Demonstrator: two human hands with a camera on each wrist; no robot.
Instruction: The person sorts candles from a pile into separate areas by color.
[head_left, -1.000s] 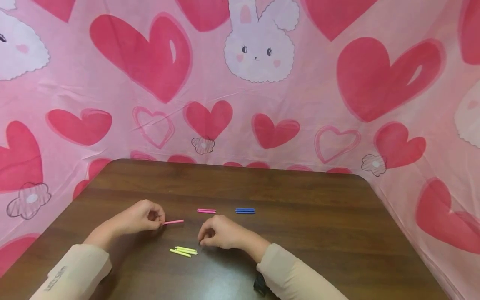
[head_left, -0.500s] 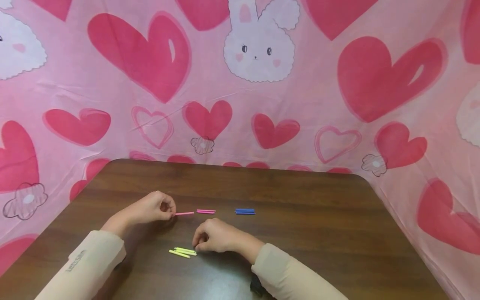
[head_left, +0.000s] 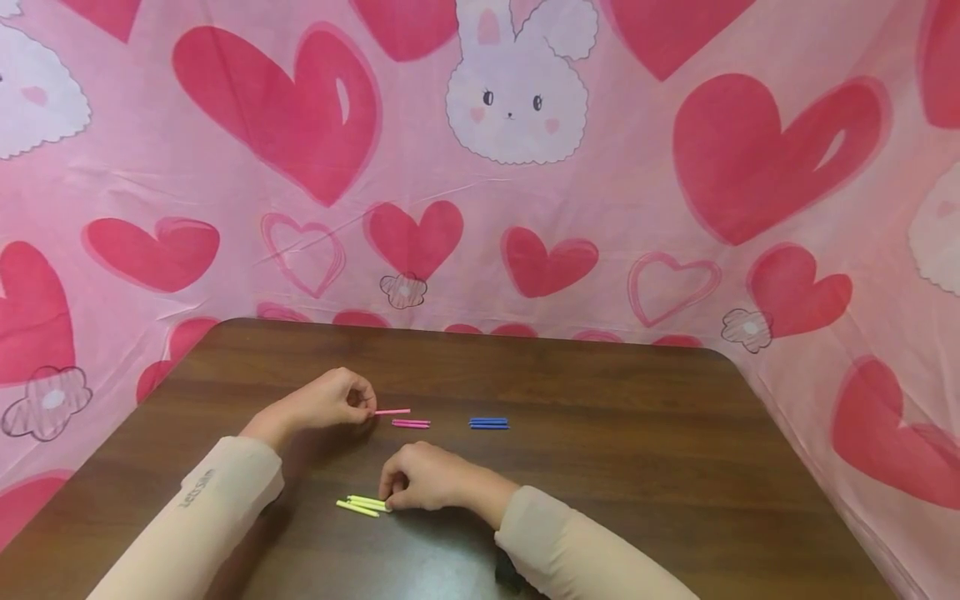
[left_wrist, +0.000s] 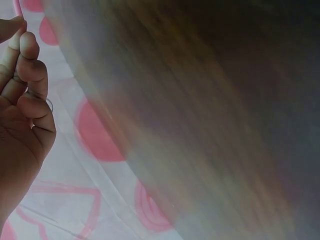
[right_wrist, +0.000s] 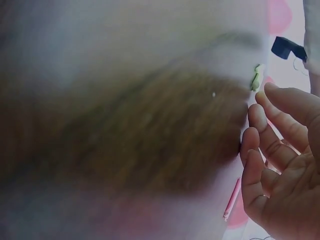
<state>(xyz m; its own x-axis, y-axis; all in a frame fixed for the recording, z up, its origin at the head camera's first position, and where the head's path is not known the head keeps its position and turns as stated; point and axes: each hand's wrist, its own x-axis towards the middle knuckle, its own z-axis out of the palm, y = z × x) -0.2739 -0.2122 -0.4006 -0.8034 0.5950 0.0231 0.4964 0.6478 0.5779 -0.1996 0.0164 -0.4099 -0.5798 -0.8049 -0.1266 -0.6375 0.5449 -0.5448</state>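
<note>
Pink stick (head_left: pixel 393 412) pinched, left hand (head_left: pixel 335 400), mid-table (head_left: pixel 600 500)

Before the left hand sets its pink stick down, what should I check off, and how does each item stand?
1. Left hand pinches the single pink stick: ok.
2. Held stick is close to the pink pair, just behind it: ok.
3. Whether the held stick touches the table: cannot tell.
4. Right hand rests beside the yellow sticks, fingertips at their ends: ok.
5. Blue sticks lie apart from both hands: ok.
</note>
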